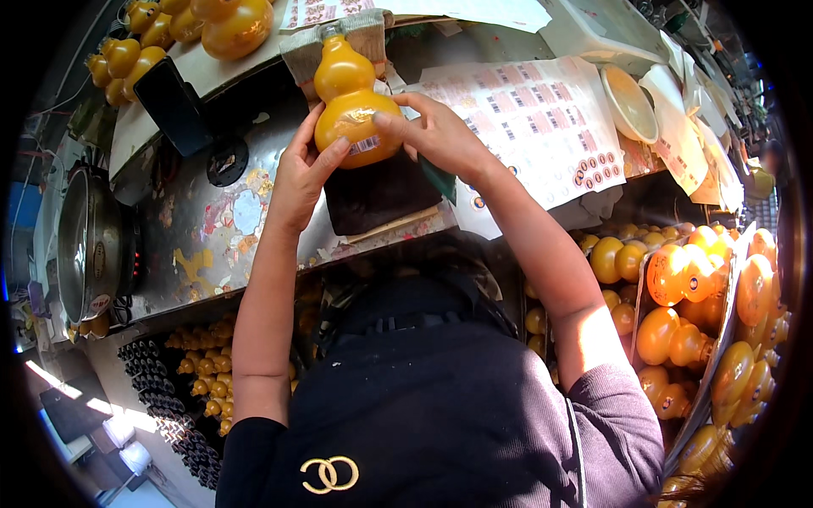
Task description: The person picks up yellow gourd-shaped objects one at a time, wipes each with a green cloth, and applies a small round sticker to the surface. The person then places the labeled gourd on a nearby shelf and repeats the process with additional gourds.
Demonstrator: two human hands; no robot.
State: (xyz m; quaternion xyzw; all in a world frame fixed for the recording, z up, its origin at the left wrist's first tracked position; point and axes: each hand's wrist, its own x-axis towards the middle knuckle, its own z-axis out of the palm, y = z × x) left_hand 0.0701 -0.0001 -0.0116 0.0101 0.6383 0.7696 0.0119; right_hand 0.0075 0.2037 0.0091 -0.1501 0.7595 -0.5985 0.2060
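A glossy yellow gourd-shaped bottle (345, 74) lies tilted away from me on a padded, cloth-covered rest at the bench. Around the left side of its round base curls my left hand (298, 173), with the thumb near a small white barcode label (364, 146) on the bottle's lower front. My right hand (440, 140) grips the other side, its thumb on the bottle just above that label. Under the bottle's base is a dark brown pad (381, 199). Some fingers of both hands are hidden behind the bottle.
Label sheets (533, 110) cover the bench to the right, beside a shallow round bowl (629, 103). A dark phone (172, 106) stands at the left, above a metal pan (89, 241). More yellow gourd bottles (233, 30) stand far left; crates of them (669, 334) are at lower right.
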